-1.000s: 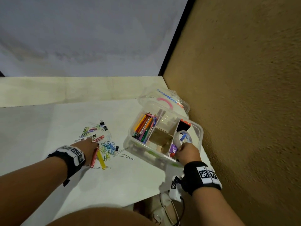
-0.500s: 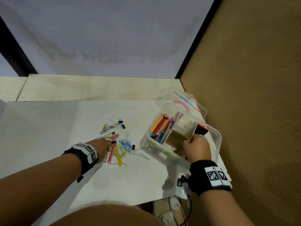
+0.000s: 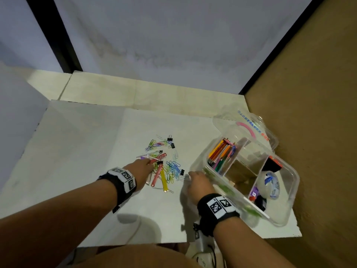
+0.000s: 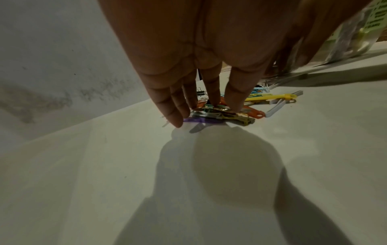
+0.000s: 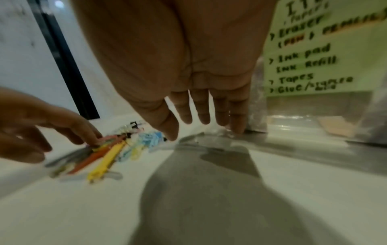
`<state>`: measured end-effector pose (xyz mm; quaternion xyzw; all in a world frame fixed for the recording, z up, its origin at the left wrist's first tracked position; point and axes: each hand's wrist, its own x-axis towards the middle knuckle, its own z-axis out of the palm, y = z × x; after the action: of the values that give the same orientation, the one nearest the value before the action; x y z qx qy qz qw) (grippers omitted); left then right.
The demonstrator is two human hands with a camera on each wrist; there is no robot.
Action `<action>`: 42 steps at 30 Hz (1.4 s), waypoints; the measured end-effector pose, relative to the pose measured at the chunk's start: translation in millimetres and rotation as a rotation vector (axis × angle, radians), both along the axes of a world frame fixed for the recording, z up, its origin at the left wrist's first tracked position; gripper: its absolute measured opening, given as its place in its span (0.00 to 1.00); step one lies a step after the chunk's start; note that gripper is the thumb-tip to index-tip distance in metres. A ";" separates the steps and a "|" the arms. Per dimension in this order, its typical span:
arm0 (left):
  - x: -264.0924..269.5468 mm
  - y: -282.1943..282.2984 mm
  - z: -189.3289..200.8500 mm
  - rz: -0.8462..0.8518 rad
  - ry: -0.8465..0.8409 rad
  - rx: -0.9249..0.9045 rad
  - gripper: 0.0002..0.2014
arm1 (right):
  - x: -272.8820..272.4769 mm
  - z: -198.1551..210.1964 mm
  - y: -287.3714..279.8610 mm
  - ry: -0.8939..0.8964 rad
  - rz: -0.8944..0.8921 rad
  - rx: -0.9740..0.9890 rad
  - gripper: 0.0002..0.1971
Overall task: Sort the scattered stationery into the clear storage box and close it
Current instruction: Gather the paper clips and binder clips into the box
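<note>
The clip pile (image 3: pixel 164 163) lies under the left hand (image 3: pixel 142 172), whose straight fingers press it, while the right hand (image 3: pixel 199 185), spread and seemingly empty, hovers between it and the clear storage box (image 3: pixel 289 192).

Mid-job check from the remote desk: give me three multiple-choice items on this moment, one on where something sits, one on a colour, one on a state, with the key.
1. Where is the roll of clear tape?
A. on the white sheet among the clips
B. in a compartment of the clear storage box
C. in the left hand

2. What colour is the long flat clip lying next to the yellow one?
A. red-orange
B. black
C. white

3. How is the box lid?
A. shut and latched
B. open, behind the box
C. lying on the paper clips

Key: 1 B, the head view shows the roll inside the box's near right compartment. 2 A, a red-orange clip lies alongside the yellow one. 3 B, the compartments and coloured pencils are uncovered and the lid sits behind.
</note>
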<state>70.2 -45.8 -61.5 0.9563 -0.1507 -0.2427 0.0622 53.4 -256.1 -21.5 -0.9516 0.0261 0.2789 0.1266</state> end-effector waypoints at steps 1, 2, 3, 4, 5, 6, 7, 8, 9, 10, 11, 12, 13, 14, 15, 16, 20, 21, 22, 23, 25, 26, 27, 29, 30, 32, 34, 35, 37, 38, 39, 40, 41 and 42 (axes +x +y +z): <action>-1.6 1.5 0.1 0.002 0.007 -0.008 0.23 | 2.6 -3.8 -1.9 0.029 -0.002 -0.023 0.24; -3.5 4.0 0.1 0.005 0.017 -0.014 0.23 | 5.1 -7.9 -1.7 0.070 0.002 -0.054 0.28; -5.1 5.3 0.9 0.005 0.031 -0.016 0.23 | 6.2 -10.6 -0.2 0.111 0.001 -0.094 0.31; -7.0 7.6 1.8 0.009 0.045 -0.018 0.23 | 6.0 -13.8 4.3 0.137 0.004 -0.130 0.33; -8.2 8.8 2.0 0.011 0.059 -0.023 0.23 | 4.6 -17.1 9.0 0.135 -0.007 -0.131 0.32; -8.9 10.5 2.0 0.019 0.064 -0.033 0.23 | 3.3 -20.8 15.1 0.119 -0.027 -0.091 0.30; -9.2 13.2 2.1 0.034 0.068 -0.046 0.23 | 2.1 -23.8 22.3 0.098 -0.038 -0.031 0.27; -9.0 15.3 2.5 0.045 0.069 -0.060 0.22 | 1.3 -25.8 28.1 0.084 -0.025 0.032 0.26; -8.6 18.1 2.8 0.063 0.068 -0.077 0.21 | 2.0 -26.6 33.1 0.075 0.011 0.083 0.26; -8.1 20.3 3.3 0.082 0.069 -0.092 0.21 | 3.9 -27.1 35.3 0.062 0.043 0.127 0.26; -7.5 22.7 3.8 0.109 0.064 -0.108 0.21 | 8.1 -26.0 35.9 0.038 0.056 0.156 0.26; -7.2 25.5 3.6 0.139 0.056 -0.119 0.22 | 13.5 -24.7 36.2 -0.001 0.059 0.173 0.25; -6.4 27.0 4.2 0.162 0.041 -0.128 0.23 | 18.6 -24.1 34.8 -0.045 0.063 0.161 0.24; -6.0 28.0 4.7 0.184 0.023 -0.133 0.24 | 23.2 -23.4 33.0 -0.082 0.072 0.130 0.23; -5.6 28.7 5.3 0.199 0.005 -0.136 0.24 | 27.0 -24.7 31.1 -0.094 0.076 0.092 0.23; -4.9 29.1 5.5 0.216 -0.007 -0.142 0.25 | 29.4 -26.2 30.3 -0.087 0.069 0.072 0.24; -0.4 29.7 3.2 0.291 0.050 -0.099 0.31 | 26.6 -32.9 41.3 0.019 0.174 0.046 0.29; 0.2 28.7 3.9 0.314 0.082 -0.092 0.31 | 24.2 -33.4 44.5 0.032 0.208 0.048 0.29; 0.3 26.4 5.0 0.339 0.116 -0.091 0.32 | 22.3 -33.8 46.2 0.023 0.221 0.057 0.28; 0.2 23.2 7.1 0.361 0.140 -0.092 0.32 | 21.2 -33.5 46.5 -0.019 0.215 0.060 0.25; -0.4 14.9 10.8 0.395 0.147 -0.106 0.35 | 21.5 -30.0 44.9 -0.148 0.183 0.026 0.19; -0.6 10.7 11.2 0.408 0.142 -0.113 0.37 | 21.6 -29.0 44.3 -0.180 0.173 0.019 0.16; -1.1 6.8 9.7 0.420 0.134 -0.114 0.40 | 21.0 -29.5 45.0 -0.164 0.165 0.031 0.13; -2.0 0.6 6.4 0.436 0.108 -0.093 0.43 | 18.8 -30.6 49.2 -0.068 0.151 0.072 0.11; -2.1 -1.7 6.1 0.439 0.100 -0.082 0.43 | 18.3 -32.6 51.5 -0.031 0.154 0.085 0.10; -2.5 -3.1 6.0 0.448 0.105 -0.092 0.42 | 19.0 -36.6 54.6 0.008 0.159 0.086 0.11; -4.0 -0.8 5.8 0.480 0.127 -0.145 0.41 | 20.4 -39.2 56.3 0.033 0.156 0.075 0.10; -4.8 1.5 4.9 0.496 0.137 -0.179 0.40 | 21.6 -40.6 56.7 0.039 0.160 0.067 0.09; -6.7 7.2 2.6 0.512 0.136 -0.229 0.38 | 23.8 -40.5 56.3 0.041 0.151 0.050 0.08; -8.0 10.5 1.5 0.522 0.132 -0.246 0.37 | 24.9 -39.5 55.4 0.038 0.145 0.048 0.09; -8.5 14.0 1.8 0.537 0.130 -0.263 0.37 | 27.0 -37.8 53.6 0.033 0.134 0.056 0.10; -9.0 17.5 2.2 0.554 0.137 -0.277 0.37 | 29.3 -36.5 51.5 0.028 0.116 0.076 0.09; -9.5 21.0 3.4 0.569 0.145 -0.285 0.37 | 31.8 -35.0 49.0 0.020 0.091 0.098 0.08; -9.9 24.6 4.7 0.584 0.155 -0.288 0.36 | 34.0 -33.3 46.8 0.009 0.058 0.125 0.07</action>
<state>60.3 -21.2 -56.8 0.9193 0.1021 -0.2627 0.2747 87.4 -209.3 -54.8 -0.9409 -0.0184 0.2879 0.1777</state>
